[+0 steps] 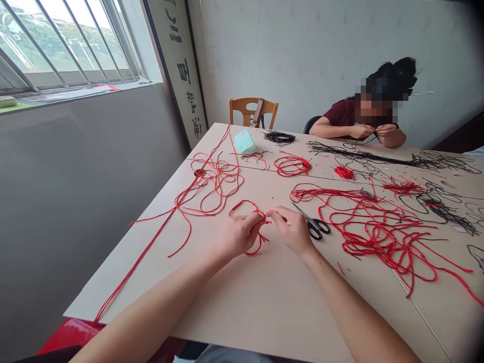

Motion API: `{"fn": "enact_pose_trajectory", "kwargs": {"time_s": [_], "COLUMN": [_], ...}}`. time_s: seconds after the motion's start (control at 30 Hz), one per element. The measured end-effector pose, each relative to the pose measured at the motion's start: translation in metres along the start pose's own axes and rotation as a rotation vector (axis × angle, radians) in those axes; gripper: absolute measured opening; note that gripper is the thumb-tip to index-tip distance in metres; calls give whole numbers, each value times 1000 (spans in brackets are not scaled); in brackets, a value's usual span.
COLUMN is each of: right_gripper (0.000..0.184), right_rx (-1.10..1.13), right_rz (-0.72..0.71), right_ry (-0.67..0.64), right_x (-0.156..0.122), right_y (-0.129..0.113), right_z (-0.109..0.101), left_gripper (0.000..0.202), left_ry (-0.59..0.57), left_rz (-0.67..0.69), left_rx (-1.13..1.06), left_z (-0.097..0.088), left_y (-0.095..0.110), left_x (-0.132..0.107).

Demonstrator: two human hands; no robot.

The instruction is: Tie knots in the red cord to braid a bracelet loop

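My left hand [244, 233] is closed on a red braided cord [247, 202], which loops out behind and in front of it above the table. Facing it, my right hand [290, 227] pinches the same cord near a small knotted part between the two hands. The exact grip of the fingertips is partly hidden. Just right of my right hand lies a pair of scissors [315, 226] with black handles, its blades pointing up and left.
Tangled red cords [378, 234] spread to the right, thinner red cords [217, 184] to the left. Farther back are a coiled red bundle [293, 165], a light-green tissue pack [244, 141] and black cords [363, 153]. Another person [340, 121] works with both hands at the far side.
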State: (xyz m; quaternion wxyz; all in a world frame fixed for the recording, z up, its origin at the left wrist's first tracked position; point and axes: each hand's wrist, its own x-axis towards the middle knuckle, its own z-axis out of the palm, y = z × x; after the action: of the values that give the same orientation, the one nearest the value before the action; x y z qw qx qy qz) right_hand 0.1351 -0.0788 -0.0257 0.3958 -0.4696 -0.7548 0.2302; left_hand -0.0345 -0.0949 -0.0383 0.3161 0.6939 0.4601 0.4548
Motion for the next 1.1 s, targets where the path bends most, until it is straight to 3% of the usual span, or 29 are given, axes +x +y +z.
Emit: {"fn": "enact_pose_trajectory", "kwargs": {"time_s": [0.07,0.17,0.3,0.5,0.6,0.8,0.97,1.1], "right_gripper": [33,34,30,31,32,32,33,31], "right_rx": [26,53,126,215,220,272,235,262], "right_rz": [4,-10,48,130,163,155,162,139], "right_ry": [-22,-41,0,-19,-20,-35,17,42], "right_x": [-1,-1,3,3,4,8,7,7], "right_y": [-4,-10,-8,-5,-3,1,-3,-5], "right_z": [2,4,-5,-9,-7,-3,-4,-10], "left_gripper": [22,30,34,33,34,27,30,28], "left_ry": [34,74,-30,-143,-119,-81,12,-21], "left_rz": [-36,-167,-305,-430,-369,-102,-186,-122], "left_rx": [-23,-299,-549,-559,-421,-84,-205,-155], "left_z": [-2,-3,3,-3,-4,-1,-5,-1], "left_y": [-1,-1,11,17,16,19,10,17], "left_x": [2,7,4,-4,-5,-9,2,-2]}}
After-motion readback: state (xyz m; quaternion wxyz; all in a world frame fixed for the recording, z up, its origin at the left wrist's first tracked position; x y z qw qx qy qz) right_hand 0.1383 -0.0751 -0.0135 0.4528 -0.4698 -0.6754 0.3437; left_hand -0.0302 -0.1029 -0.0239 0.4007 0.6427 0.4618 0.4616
